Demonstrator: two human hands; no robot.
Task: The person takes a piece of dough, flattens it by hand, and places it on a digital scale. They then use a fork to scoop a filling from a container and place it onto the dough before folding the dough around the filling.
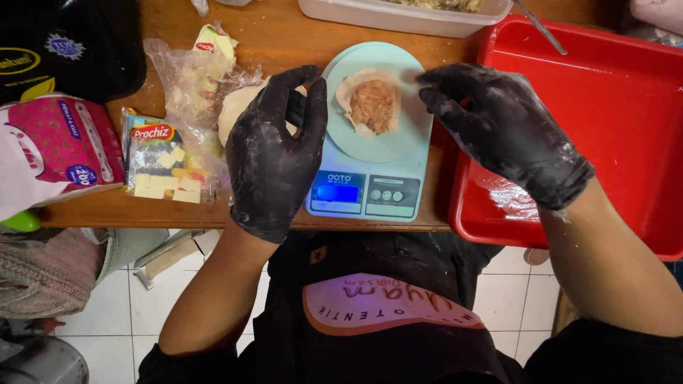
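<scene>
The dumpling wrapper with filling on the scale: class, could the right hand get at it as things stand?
Probably yes. The right hand has fingertips at the edge of the dumpling wrapper on the scale, with nothing between them; the left hand stays beside it.

From my remote seat I see a wooden table (284,35) with a red plastic tray (612,121) on its right side, a scrap of clear film (509,195) lying in the tray's near corner. At the far edge sits a pale rectangular tub (398,18), and to the left lie an opened packet of cubed cheese (162,165), a crumpled clear bag (188,78) and a pink patterned pouch (60,146). Below the table edge I make out white floor tiles (128,320) and a folded woven cloth (43,274).
</scene>
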